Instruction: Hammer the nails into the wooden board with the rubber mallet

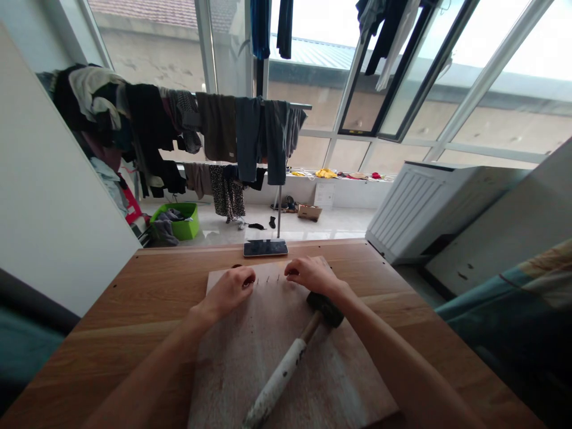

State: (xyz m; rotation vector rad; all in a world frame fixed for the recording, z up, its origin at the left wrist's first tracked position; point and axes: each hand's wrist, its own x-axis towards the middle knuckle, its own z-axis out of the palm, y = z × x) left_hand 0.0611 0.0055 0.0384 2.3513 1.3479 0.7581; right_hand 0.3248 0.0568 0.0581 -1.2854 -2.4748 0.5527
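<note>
Curling over the far end of the board (241, 363): left hand (231, 287) and right hand (313, 275), 2 total, fingers bent in toward the thumbs. Gaps look small; can't tell if either pinches something. Between the two sets of fingers: 3 thin nails (267, 279), upright in a row, shanks proud. Left fingers close to the leftmost, right fingers near the rightmost; contact unclear.

Status, my read: 3 stood up, none of those flush, so full depth is what's left on them.

Nearer the body than the right fingers: 1 hammer (288, 362), lying on the board, unheld, head by the right forearm. Just behind left fingers: 1 brown thing (236, 266), mostly hidden, can't ID. Beyond the fingers, past the board: 1 phone (266, 248) on the 1 bench (147, 292). Farther out: 1 green basket (186, 229), cloth in it.
</note>
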